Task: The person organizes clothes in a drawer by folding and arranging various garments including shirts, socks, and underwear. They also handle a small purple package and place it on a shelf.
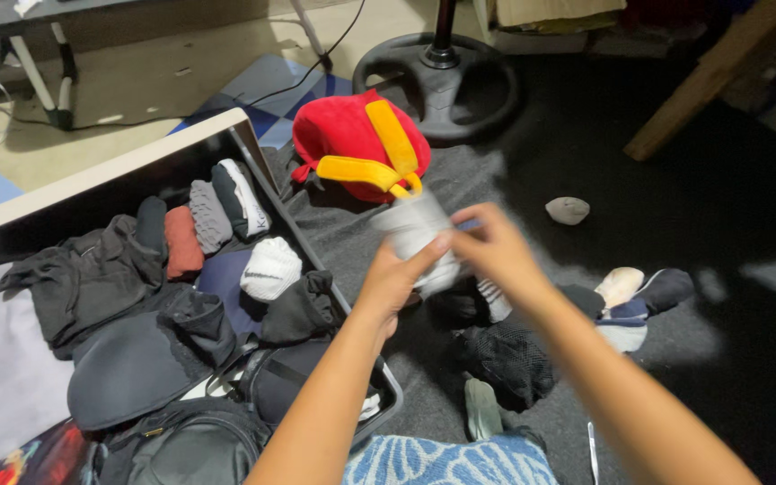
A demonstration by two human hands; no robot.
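Both my hands meet in the middle of the view around a pale grey-white sock [417, 232], blurred by motion. My left hand [399, 278] grips its lower side, and my right hand [489, 244] pinches its right end. Below them, on the dark grey floor cloth [729, 207], lies a heap of dark socks [505, 355]. A red plush toy with yellow straps [359, 144] sits just behind the held sock.
An open drawer [119, 166] at the left holds rolled socks [213, 214], a white rolled pair [270, 268] and dark clothes. Loose socks [626, 301] and a small grey ball [568, 210] lie to the right. A black fan base [437, 76] stands behind.
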